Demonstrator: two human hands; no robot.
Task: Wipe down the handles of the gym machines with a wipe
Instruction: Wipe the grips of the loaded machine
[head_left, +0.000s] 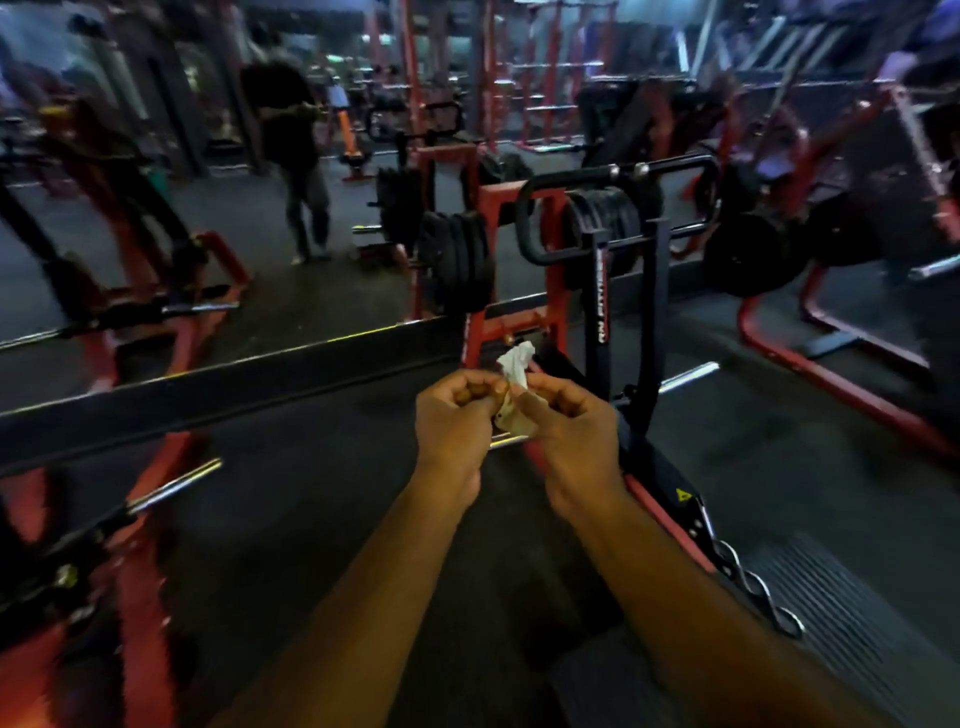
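Observation:
A small crumpled white wipe (515, 366) sticks up between my two hands at the middle of the view. My left hand (457, 421) pinches its left side with curled fingers. My right hand (571, 426) pinches its right side. Both hands are held in front of me above the dark floor. Beyond them stands a black machine with a looped black handle bar (613, 179) on a dark upright post (605, 296).
A red plate rack (511, 249) loaded with black weight plates (457, 260) stands just behind the hands. Red machine frames lie left (156, 467) and right (831, 364). A chain (748, 582) hangs at lower right. A person (296, 156) stands in the back left.

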